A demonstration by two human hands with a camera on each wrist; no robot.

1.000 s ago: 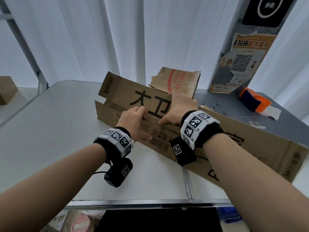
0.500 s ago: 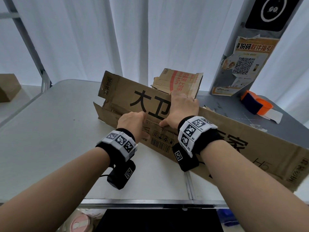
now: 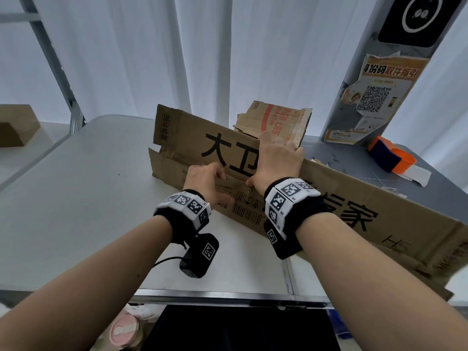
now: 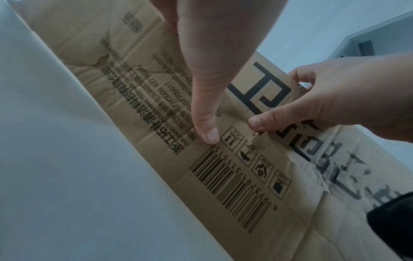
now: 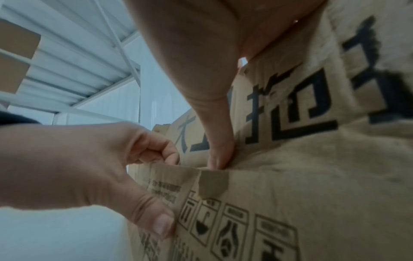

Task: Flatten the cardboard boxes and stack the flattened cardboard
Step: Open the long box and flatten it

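Long cardboard box (image 3: pixel 329 198): stood on edge across the grey tabletop (image 3: pixel 76 198). Lower flap edge pinched by left hand (image 3: pixel 207 183); top rim gripped by right hand (image 3: pixel 276 165), thumb pressed on the crease. Smaller cardboard piece (image 3: pixel 276 120) seen behind.

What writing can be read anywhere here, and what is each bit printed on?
"大卫", in big black characters: long cardboard box, its middle characters covered by the right hand.
"家" and "H5": same box, further right.
"9737913115", roughly, under the barcode; the small print beside it is blurred.
"身份码取件指引", first character cut off: torn poster with a QR code.
Red print on the smaller cardboard: too blurred.
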